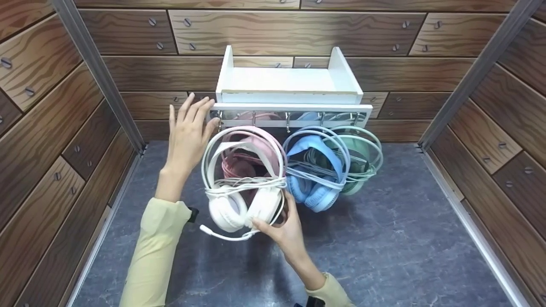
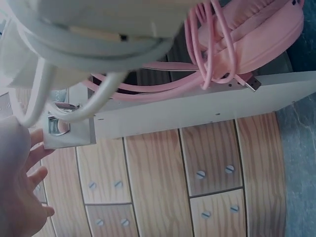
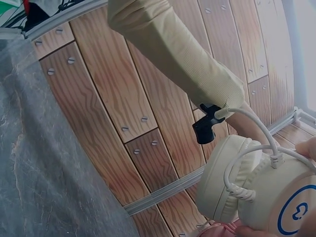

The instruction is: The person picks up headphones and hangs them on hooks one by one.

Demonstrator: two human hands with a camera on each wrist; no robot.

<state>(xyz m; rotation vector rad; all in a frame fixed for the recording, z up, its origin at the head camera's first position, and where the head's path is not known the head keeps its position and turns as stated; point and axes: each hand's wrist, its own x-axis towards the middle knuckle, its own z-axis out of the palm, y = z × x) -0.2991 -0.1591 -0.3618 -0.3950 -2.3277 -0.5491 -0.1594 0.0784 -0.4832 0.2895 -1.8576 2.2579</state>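
A white headset (image 1: 224,212) with a microphone boom and a bundled cable hangs in front of the left end of a white hook rack (image 1: 294,107). My right hand (image 1: 288,232) grips its right ear cup, thumb on the near side. In the right wrist view, the blue logo on the white ear cup (image 3: 269,195) shows beside the fingers. My left hand (image 1: 187,136) is at the rack's left end, its fingers extended upward. The headset's band is close to the leftmost hook, and the left wrist view shows it passing by the hook.
Behind the white headset hangs a pink headset (image 1: 239,167). Further right are a blue headset (image 1: 322,199) and a green headset (image 1: 356,187), both with bundled cables. A white shelf (image 1: 286,79) tops the rack. Wood-patterned panels (image 1: 294,32) enclose a dark grey surface (image 1: 409,247).
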